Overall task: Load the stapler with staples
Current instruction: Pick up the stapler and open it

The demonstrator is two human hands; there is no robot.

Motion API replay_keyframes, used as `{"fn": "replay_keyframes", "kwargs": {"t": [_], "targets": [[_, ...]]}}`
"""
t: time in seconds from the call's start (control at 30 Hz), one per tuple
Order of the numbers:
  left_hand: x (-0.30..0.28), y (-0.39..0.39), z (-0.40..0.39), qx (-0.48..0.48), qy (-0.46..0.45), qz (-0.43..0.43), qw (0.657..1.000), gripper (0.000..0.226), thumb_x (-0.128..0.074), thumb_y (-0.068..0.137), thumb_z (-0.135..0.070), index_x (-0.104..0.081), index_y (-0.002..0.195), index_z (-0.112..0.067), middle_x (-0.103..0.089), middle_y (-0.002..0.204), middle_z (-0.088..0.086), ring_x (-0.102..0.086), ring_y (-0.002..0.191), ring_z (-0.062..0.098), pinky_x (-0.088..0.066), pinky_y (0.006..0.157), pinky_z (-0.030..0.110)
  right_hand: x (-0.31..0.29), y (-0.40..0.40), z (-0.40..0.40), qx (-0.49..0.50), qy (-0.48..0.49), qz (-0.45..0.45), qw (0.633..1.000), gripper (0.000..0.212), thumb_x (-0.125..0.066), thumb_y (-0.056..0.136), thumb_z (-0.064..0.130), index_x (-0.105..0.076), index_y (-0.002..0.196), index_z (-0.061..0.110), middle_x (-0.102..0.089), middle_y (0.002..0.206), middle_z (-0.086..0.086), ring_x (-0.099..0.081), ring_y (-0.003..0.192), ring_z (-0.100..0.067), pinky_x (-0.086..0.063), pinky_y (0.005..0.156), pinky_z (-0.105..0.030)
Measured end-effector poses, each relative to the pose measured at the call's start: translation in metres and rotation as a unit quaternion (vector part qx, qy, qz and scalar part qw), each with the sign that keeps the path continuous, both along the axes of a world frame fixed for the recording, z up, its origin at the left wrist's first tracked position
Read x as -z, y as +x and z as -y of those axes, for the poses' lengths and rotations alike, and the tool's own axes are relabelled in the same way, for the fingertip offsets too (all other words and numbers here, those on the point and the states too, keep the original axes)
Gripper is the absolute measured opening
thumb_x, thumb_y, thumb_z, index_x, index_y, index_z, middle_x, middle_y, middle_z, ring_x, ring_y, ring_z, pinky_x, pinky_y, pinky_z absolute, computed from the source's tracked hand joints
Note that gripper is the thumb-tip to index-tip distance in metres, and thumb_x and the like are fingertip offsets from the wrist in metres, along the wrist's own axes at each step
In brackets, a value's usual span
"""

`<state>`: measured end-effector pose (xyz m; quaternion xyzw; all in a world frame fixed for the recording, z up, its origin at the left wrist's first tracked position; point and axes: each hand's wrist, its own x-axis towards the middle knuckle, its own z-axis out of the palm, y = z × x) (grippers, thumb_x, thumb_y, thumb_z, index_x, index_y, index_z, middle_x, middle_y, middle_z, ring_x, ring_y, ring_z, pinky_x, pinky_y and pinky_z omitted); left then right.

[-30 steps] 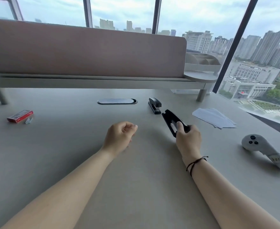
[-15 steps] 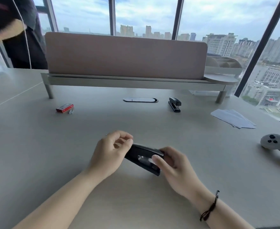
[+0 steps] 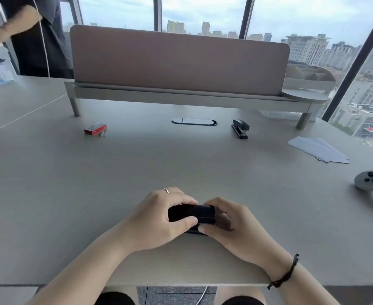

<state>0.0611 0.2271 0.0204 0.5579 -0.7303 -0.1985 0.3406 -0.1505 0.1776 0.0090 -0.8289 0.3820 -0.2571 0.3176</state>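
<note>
A black stapler [image 3: 192, 213] lies crosswise near the table's front edge, held from both ends. My left hand [image 3: 159, 219] wraps its left end, thumb on the near side. My right hand [image 3: 229, 225] grips its right end with fingers curled over the top. Most of the stapler is hidden by the fingers. A red box of staples [image 3: 95, 128] rests far left on the table, with a small strip of staples [image 3: 103, 134] beside it. A second black stapler [image 3: 240, 128] sits at the back, right of centre.
A grey desk [image 3: 137, 172] carries a pink divider panel on a raised shelf [image 3: 181, 95] at the back. White paper sheets [image 3: 319, 149] and a grey controller [image 3: 372, 183] lie at the right. A person stands at the far left [image 3: 33, 36].
The stapler has been brought from the right-centre of the table toward the front edge. My left hand has closed on it, and both hands now hold it crosswise.
</note>
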Motion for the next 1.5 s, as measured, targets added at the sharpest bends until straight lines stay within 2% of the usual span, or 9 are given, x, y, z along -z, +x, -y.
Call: {"fn": "replay_keyframes", "kwargs": {"t": [0.23, 0.37, 0.57, 0.7, 0.87, 1.03, 1.33, 1.4, 1.5], "targets": [[-0.002, -0.013, 0.005, 0.015, -0.016, 0.047, 0.999, 0.03, -0.068, 0.079, -0.046, -0.068, 0.108, -0.037, -0.065, 0.093, -0.017, -0.062, 0.083, 0.006, -0.054, 0.074, 0.032, 0.003, 0.0, 0.005, 0.025, 0.01, -0.004, 1.0, 0.033, -0.086, 0.069, 0.025, -0.066, 0.095, 0.032, -0.071, 0.082, 0.021, -0.063, 0.072, -0.002, -0.046, 0.063, -0.012], [-0.001, -0.016, 0.007, 0.013, -0.024, 0.048, 0.998, 0.032, -0.069, 0.077, -0.049, -0.068, 0.106, -0.036, -0.065, 0.092, -0.017, -0.062, 0.084, 0.006, -0.054, 0.074, 0.03, 0.003, 0.0, 0.006, 0.028, 0.017, 0.004, 0.999, 0.034, -0.087, 0.067, 0.027, -0.064, 0.092, 0.03, -0.073, 0.079, 0.01, -0.062, 0.065, -0.007, -0.047, 0.06, -0.019], [-0.001, -0.016, 0.006, 0.025, -0.004, -0.015, 1.0, 0.022, -0.077, 0.079, -0.034, -0.071, 0.099, -0.032, -0.068, 0.09, -0.009, -0.063, 0.083, 0.012, -0.052, 0.074, 0.031, 0.003, 0.0, 0.008, 0.039, 0.041, 0.004, 0.998, 0.042, -0.09, 0.062, 0.026, -0.061, 0.092, 0.029, -0.076, 0.08, 0.007, -0.062, 0.063, -0.011, -0.05, 0.063, -0.027], [-0.008, -0.005, 0.005, 0.0, 0.008, -0.157, 0.988, 0.022, -0.078, 0.077, -0.033, -0.071, 0.097, -0.03, -0.073, 0.092, -0.007, -0.068, 0.079, 0.012, -0.053, 0.075, 0.021, 0.005, -0.001, 0.011, 0.055, 0.049, -0.005, 0.997, 0.043, -0.09, 0.06, 0.032, -0.062, 0.092, 0.036, -0.076, 0.09, 0.019, -0.068, 0.078, -0.001, -0.049, 0.073, -0.022], [-0.013, 0.012, -0.005, 0.006, -0.003, -0.226, 0.974, 0.026, -0.074, 0.074, -0.037, -0.073, 0.098, -0.027, -0.076, 0.096, -0.005, -0.069, 0.087, 0.015, -0.052, 0.086, 0.03, 0.005, 0.0, 0.01, 0.055, 0.056, -0.01, 0.997, 0.044, -0.087, 0.057, 0.04, -0.06, 0.092, 0.039, -0.078, 0.092, 0.013, -0.07, 0.085, -0.003, -0.055, 0.084, -0.032], [-0.015, 0.029, -0.01, 0.007, -0.001, -0.299, 0.954, 0.026, -0.075, 0.07, -0.034, -0.075, 0.096, -0.03, -0.077, 0.091, -0.01, -0.068, 0.083, 0.008, -0.052, 0.081, 0.017, 0.006, 0.0, 0.012, 0.055, 0.054, -0.012, 0.997, 0.043, -0.086, 0.056, 0.042, -0.062, 0.091, 0.039, -0.078, 0.09, 0.011, -0.07, 0.083, -0.003, -0.054, 0.08, -0.031], [-0.016, 0.068, -0.027, -0.003, -0.005, -0.3, 0.954, 0.049, -0.081, 0.066, -0.06, -0.074, 0.101, -0.027, -0.078, 0.095, -0.006, -0.072, 0.091, 0.007, -0.053, 0.082, 0.013, 0.004, 0.0, 0.011, 0.057, 0.051, -0.02, 0.997, 0.043, -0.088, 0.057, 0.039, -0.061, 0.091, 0.039, -0.078, 0.088, 0.013, -0.069, 0.08, -0.002, -0.051, 0.076, -0.027], [-0.017, 0.073, -0.03, -0.009, -0.006, -0.278, 0.961, 0.048, -0.083, 0.066, -0.056, -0.073, 0.101, -0.025, -0.078, 0.096, -0.006, -0.073, 0.092, 0.007, -0.053, 0.083, 0.011, 0.004, 0.0, 0.011, 0.059, 0.051, -0.02, 0.997, 0.043, -0.087, 0.056, 0.042, -0.062, 0.091, 0.038, -0.078, 0.088, 0.014, -0.069, 0.08, -0.003, -0.052, 0.079, -0.032], [-0.017, 0.085, -0.034, -0.012, 0.001, -0.25, 0.968, 0.027, -0.08, 0.073, -0.024, -0.072, 0.098, -0.021, -0.078, 0.091, -0.009, -0.072, 0.088, 0.004, -0.052, 0.081, 0.01, 0.004, 0.001, 0.01, 0.058, 0.05, -0.021, 0.997, 0.043, -0.088, 0.057, 0.039, -0.062, 0.091, 0.038, -0.078, 0.088, 0.014, -0.07, 0.078, -0.004, -0.053, 0.08, -0.034]]}}
